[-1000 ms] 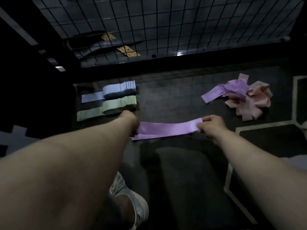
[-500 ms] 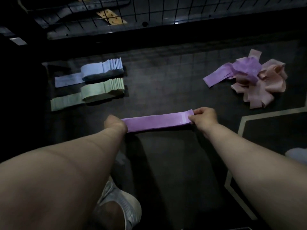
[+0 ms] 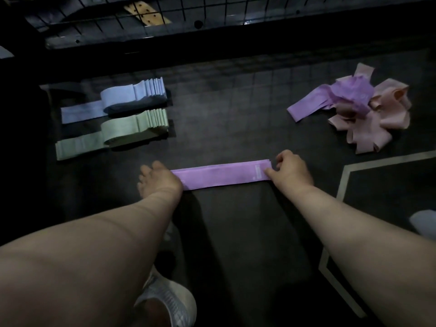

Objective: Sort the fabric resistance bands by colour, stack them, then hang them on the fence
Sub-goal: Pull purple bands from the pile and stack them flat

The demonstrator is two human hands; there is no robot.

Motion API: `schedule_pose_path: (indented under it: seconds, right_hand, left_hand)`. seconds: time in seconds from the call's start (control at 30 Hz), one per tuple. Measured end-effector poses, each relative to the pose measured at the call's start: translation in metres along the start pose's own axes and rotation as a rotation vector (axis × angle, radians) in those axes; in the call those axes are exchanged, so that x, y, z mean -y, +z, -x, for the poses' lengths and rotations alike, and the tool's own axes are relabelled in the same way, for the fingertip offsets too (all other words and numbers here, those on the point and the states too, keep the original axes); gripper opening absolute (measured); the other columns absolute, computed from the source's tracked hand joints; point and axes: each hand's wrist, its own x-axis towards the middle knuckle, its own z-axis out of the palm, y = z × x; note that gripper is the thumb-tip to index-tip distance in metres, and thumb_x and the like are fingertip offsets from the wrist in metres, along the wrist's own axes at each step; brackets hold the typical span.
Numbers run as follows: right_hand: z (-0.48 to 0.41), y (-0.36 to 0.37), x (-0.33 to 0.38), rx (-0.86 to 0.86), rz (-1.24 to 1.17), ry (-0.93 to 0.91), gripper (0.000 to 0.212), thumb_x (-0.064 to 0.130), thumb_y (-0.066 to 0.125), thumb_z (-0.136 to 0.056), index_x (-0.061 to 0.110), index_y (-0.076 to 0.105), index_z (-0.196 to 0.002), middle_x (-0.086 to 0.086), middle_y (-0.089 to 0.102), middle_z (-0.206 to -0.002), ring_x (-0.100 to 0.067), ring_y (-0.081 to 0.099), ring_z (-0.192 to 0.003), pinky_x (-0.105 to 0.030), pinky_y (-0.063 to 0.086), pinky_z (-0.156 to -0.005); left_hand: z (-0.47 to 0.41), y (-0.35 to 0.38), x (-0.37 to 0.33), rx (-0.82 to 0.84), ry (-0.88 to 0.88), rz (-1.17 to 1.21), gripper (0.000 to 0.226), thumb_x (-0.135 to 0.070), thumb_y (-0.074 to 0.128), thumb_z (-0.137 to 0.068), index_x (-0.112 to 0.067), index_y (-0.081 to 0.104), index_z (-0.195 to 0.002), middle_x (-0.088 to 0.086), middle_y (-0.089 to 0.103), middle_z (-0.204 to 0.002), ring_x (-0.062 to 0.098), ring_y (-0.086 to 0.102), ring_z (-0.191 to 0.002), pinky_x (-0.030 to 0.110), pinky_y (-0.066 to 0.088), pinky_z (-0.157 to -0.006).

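A dark floor (image 3: 236,102) fills most of the frame, with a pale angled line (image 3: 342,185) at the right edge; the wire fence (image 3: 212,10) runs along the top, and a tan perforated strip (image 3: 146,14) shows behind it at upper left. Two bare forearms reach up from the bottom corners toward the middle.

At upper right lies a loose pile (image 3: 354,107) of unsorted bands, purple ones on top and to the left, pink ones beneath and to the right, tangled together. At the left are two neat stacks, side by side and nearly touching: the blue stack (image 3: 132,95) nearer the fence, the green stack (image 3: 125,128) just below it; in each, one end is fanned in steps and a single band sticks out toward the left.

At the bottom centre a white shoe (image 3: 169,300) shows between the forearms.

One purple band (image 3: 219,174) lies flat on the floor at the frame's centre, folded flat and stretched left to right, well apart from pile and stacks. The left hand (image 3: 158,179) rests palm down over its left end, fingers spread and fairly straight on the floor; the right hand (image 3: 291,169) pinches its right end, thumb and curled fingers closed on the fabric.
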Motion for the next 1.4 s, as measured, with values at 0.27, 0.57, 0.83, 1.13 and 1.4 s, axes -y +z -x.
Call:
schedule_pose_path:
  seconds: [0.27, 0.57, 0.83, 1.13, 1.4]
  right_hand:
    - [-0.001, -0.007, 0.001, 0.228, 0.568, -0.571, 0.087, 0.034, 0.075, -0.081, 0.023, 0.027, -0.153, 0.001, 0.024, -0.156, -0.022, 0.025, -0.143, -0.035, 0.021, -0.116]
    - [-0.014, -0.006, 0.006, 0.177, 0.587, -0.601, 0.055, 0.027, 0.064, -0.090, 0.021, 0.043, -0.140, -0.003, 0.040, -0.141, -0.025, 0.040, -0.129, -0.036, 0.033, -0.107]
    - [-0.007, 0.008, -0.005, -0.008, -0.149, -0.104, 0.044, 0.039, 0.064, -0.090, 0.009, 0.053, -0.121, -0.013, 0.051, -0.125, -0.029, 0.055, -0.112, -0.034, 0.045, -0.095]
    - [-0.007, 0.023, 0.001, -0.025, -0.328, 0.061, 0.021, 0.027, 0.062, -0.095, 0.007, 0.064, -0.093, -0.014, 0.066, -0.106, -0.024, 0.061, -0.092, -0.023, 0.041, -0.079]
    - [-0.011, 0.025, 0.000, -0.027, -0.265, 0.112, 0.008, 0.021, 0.064, -0.092, 0.015, 0.059, -0.090, -0.015, 0.063, -0.114, -0.027, 0.063, -0.097, -0.026, 0.043, -0.084]
  left_hand:
    - [-0.002, 0.004, 0.013, 0.101, 0.533, -0.359, 0.065, -0.028, 0.072, -0.073, -0.028, 0.042, -0.131, 0.003, 0.036, -0.134, 0.026, 0.038, -0.126, 0.038, 0.033, -0.102]
    - [-0.005, 0.006, 0.010, 0.049, 0.505, -0.400, 0.029, -0.023, 0.056, -0.090, -0.026, 0.049, -0.118, 0.005, 0.043, -0.128, 0.027, 0.043, -0.122, 0.038, 0.034, -0.096]
    - [0.005, 0.003, 0.002, 0.019, -0.133, 0.177, 0.050, -0.025, 0.056, -0.085, -0.013, 0.045, -0.133, 0.015, 0.034, -0.142, 0.035, 0.033, -0.133, 0.045, 0.029, -0.109]
    - [-0.011, 0.015, 0.014, 0.003, -0.348, 0.394, 0.035, -0.033, 0.057, -0.092, -0.014, 0.066, -0.119, 0.021, 0.046, -0.135, 0.045, 0.050, -0.120, 0.046, 0.037, -0.110]
    - [-0.013, 0.018, 0.012, -0.031, -0.362, 0.444, 0.028, -0.034, 0.058, -0.091, -0.015, 0.068, -0.109, 0.019, 0.054, -0.128, 0.041, 0.057, -0.114, 0.047, 0.041, -0.108]
